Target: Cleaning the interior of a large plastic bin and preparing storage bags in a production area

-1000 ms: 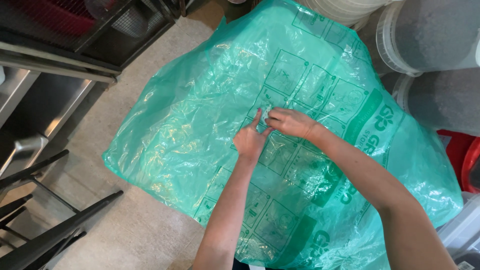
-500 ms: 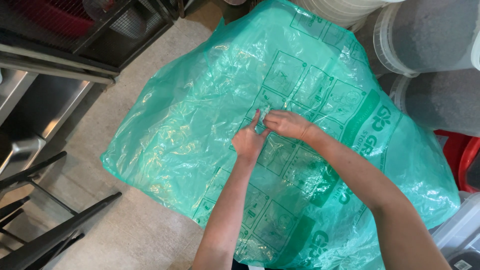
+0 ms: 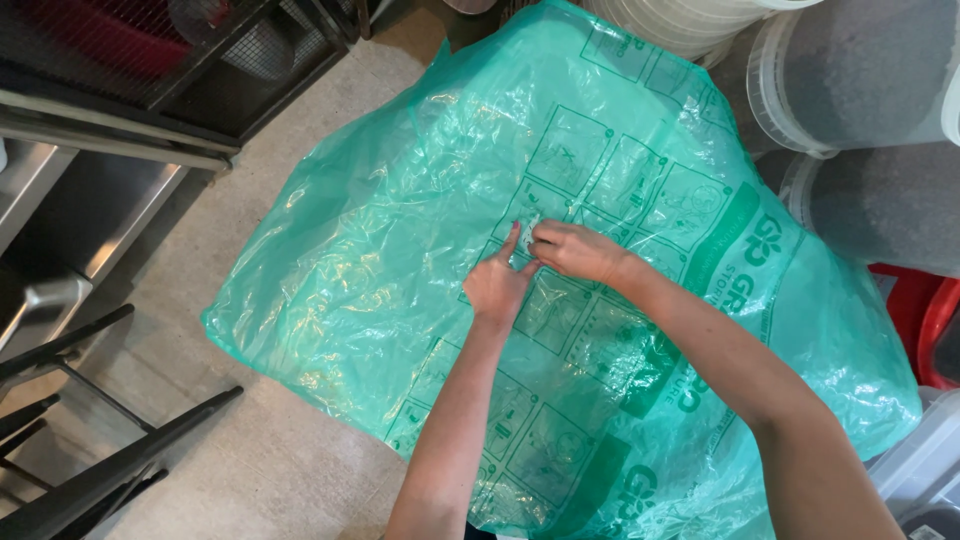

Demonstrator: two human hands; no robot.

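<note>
beside grey tubs [image 3: 870, 70], green bag [image 3: 400, 250]

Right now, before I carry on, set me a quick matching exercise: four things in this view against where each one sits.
Things:
1. green plastic bag
2. left hand
3. lidded plastic tubs
4. black chair frame

Places:
A. bottom left, on the floor
B. top right, beside the bag
C. spread across the middle of the view
D. on the bag's middle, pinching a fold together with the right hand

Pairs: 1-C, 2-D, 3-B, 4-A
</note>
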